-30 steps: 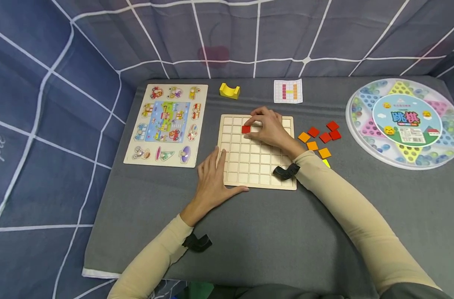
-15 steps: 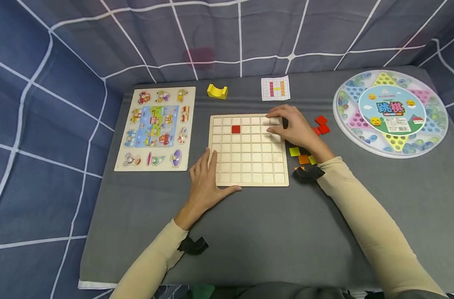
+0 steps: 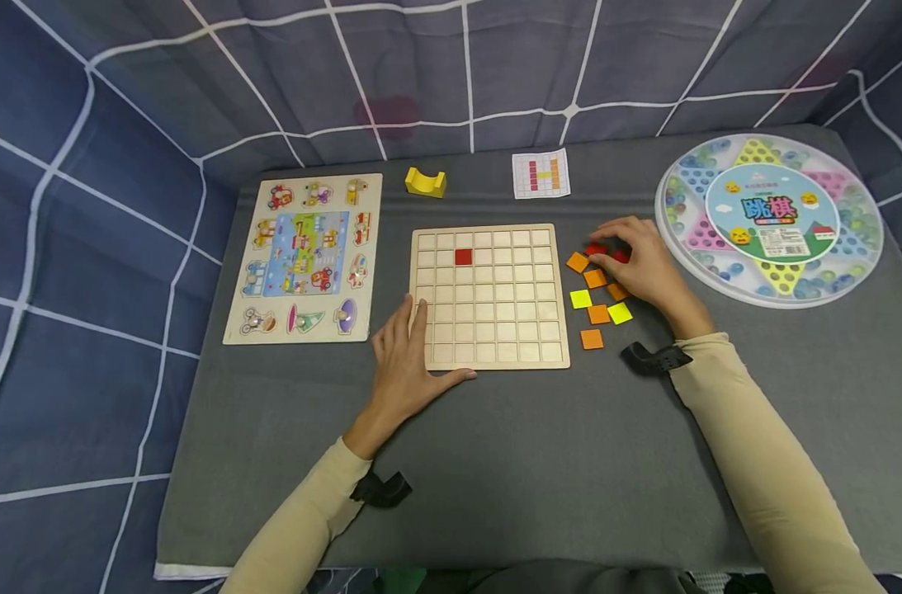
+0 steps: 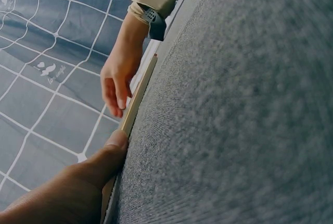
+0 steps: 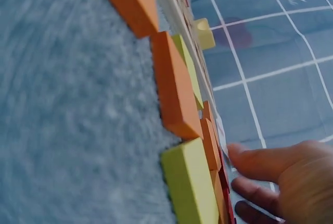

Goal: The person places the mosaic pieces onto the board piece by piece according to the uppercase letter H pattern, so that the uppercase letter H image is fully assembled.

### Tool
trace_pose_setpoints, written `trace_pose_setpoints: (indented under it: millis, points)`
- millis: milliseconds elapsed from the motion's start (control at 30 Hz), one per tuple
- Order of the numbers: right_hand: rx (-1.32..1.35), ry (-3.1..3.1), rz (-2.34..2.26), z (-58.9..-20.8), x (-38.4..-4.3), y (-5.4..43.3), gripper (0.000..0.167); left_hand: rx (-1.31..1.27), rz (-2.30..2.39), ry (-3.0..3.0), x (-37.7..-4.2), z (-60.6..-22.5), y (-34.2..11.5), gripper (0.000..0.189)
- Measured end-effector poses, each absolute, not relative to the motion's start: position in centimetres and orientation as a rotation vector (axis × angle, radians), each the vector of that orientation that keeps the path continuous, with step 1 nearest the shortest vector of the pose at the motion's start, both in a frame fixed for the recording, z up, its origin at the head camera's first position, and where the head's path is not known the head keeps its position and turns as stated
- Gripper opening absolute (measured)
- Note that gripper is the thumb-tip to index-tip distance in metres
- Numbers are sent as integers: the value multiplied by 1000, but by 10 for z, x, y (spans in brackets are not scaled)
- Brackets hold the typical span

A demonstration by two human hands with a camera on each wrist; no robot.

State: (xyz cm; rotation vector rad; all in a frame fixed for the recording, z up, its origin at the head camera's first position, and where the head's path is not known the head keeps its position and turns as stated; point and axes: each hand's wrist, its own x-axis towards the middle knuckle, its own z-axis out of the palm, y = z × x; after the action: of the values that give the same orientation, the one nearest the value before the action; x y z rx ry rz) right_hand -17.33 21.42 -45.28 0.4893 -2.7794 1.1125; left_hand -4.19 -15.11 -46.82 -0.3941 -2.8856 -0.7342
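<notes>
A wooden grid board lies on the grey cloth with one red square tile in its second row. My left hand rests at the board's lower left corner, fingers straight along the left edge and thumb along the front edge. To the right of the board, my right hand reaches over the red tiles, thumb and fingertips apart; it partly covers them. In the right wrist view the thumb and fingers hang beside the tile pile, with no tile seen between them. Orange tiles and yellow tiles lie nearby.
A printed pattern card and a yellow curved block lie behind the board. On the left is a picture puzzle board. A round Chinese checkers box stands at the right, close to my right hand.
My right hand has let go of the red tile on the board and moved right to the loose tiles. The left hand stays at the board's corner. The head view has shifted slightly.
</notes>
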Motion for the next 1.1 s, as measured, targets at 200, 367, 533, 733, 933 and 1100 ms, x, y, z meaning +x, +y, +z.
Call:
trace_pose_setpoints:
  millis: [200, 367, 533, 733, 933, 1100]
  points:
    - [448, -2825, 1144, -461, -176, 219, 33, -395, -716, -2885, -42, -468, -152, 125]
    - [436, -2796, 1167, -463, -176, 218, 35, -391, -714, -2892, -42, -468, -152, 124]
    - [487, -2789, 1163, -463, -177, 215, 32, -388, -702, -2888, -42, -467, -153, 125]
    - [442, -2805, 1169, -465, -180, 215, 34, -407, -703, -2878, -42, -468, -153, 124]
    - [461, -2793, 1173, -466, -180, 216, 30, -410, -702, -2878, -42, -468, -152, 125]
    - [465, -2798, 1164, -466, -179, 216, 30, -409, -697, -2883, -42, -467, -152, 124]
